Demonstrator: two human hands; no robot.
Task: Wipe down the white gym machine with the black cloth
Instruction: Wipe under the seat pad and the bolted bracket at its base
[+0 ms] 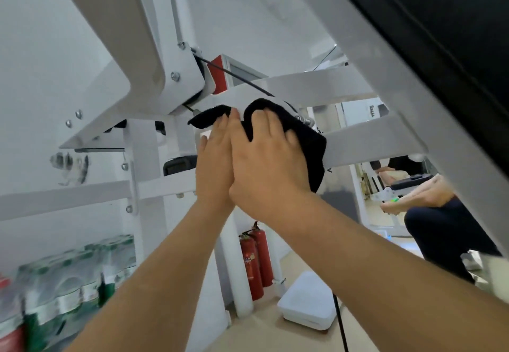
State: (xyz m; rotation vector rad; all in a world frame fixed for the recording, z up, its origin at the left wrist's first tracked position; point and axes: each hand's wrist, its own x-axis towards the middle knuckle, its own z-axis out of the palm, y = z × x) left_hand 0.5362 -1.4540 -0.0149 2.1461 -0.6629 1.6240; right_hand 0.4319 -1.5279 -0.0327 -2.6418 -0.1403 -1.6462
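As the right hand [264, 164] curls its fingers over the black cloth [308, 142] on the white gym machine [358, 147], the left hand [213, 158], at its nine o'clock, lays straight fingers together. The cloth looks soft and light, probably best gripped bunched.

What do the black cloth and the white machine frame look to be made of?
Black cloth: soft terry or microfibre, matte, by its fuzzy edges and limp folds.
White machine frame: probably painted steel, smooth soft sheen, bolted plates and box beams.
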